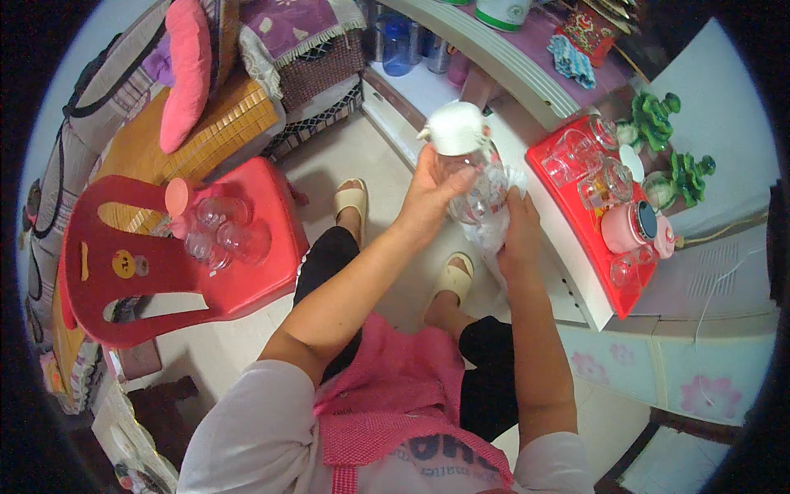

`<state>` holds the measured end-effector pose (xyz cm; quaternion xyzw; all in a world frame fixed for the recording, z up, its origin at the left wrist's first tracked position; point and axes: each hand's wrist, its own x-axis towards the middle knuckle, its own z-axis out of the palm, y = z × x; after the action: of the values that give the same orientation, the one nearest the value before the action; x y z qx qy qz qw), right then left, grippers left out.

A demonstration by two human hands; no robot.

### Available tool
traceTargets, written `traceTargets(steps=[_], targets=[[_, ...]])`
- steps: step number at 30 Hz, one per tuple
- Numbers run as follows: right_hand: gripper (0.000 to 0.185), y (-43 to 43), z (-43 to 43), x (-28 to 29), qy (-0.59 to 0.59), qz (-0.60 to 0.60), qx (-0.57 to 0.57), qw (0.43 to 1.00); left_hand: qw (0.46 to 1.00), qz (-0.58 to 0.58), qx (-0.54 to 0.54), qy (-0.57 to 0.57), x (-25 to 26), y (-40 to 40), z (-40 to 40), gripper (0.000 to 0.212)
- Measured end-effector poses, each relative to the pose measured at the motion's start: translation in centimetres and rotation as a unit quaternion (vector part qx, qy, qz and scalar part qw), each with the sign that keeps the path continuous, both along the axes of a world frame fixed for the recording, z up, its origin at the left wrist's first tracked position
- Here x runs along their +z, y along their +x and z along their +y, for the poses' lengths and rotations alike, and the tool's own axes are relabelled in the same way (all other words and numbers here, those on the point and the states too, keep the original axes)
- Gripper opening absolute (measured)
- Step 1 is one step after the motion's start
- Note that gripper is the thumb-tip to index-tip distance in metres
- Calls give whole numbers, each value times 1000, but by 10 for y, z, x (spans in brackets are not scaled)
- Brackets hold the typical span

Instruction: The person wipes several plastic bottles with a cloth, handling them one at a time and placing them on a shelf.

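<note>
Held upright in front of me is a clear bottle with a white lid (457,128). My left hand (432,194) grips its side just below the lid. Lower and to the right, my right hand (519,231) holds a white cloth or crumpled thin sheet (489,233) against the bottle's lower part; my right fingertips are partly hidden. Several clear glass cups (571,157) and a pink jar with a dark lid (628,227) stand on a red tray (611,290) to the right.
A red plastic chair (265,253) at the left carries several clear jars (244,241) and a pink-lidded container (178,196). Beyond it is a sofa with a pink cushion (184,80). Blue bottles (397,46) stand in a low shelf ahead. Green ornaments (657,120) sit behind the tray.
</note>
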<state>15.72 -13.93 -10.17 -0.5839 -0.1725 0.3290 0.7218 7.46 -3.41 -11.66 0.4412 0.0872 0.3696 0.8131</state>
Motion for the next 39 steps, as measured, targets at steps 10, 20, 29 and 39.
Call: traceTargets(steps=[10, 20, 29, 39], targets=[[34, -5, 6, 2, -22, 76, 7, 997, 944, 286, -144, 85, 37, -26, 53, 72], [33, -4, -6, 18, -235, -175, 150, 944, 889, 374, 150, 216, -59, 47, 237, 64], [28, 5, -8, 23, -217, -157, 217, 939, 794, 431, 312, 293, -135, 206, 315, 69], [30, 4, -16, 13, -254, -246, 235, 905, 773, 506, 316, 213, -144, 229, 313, 59]])
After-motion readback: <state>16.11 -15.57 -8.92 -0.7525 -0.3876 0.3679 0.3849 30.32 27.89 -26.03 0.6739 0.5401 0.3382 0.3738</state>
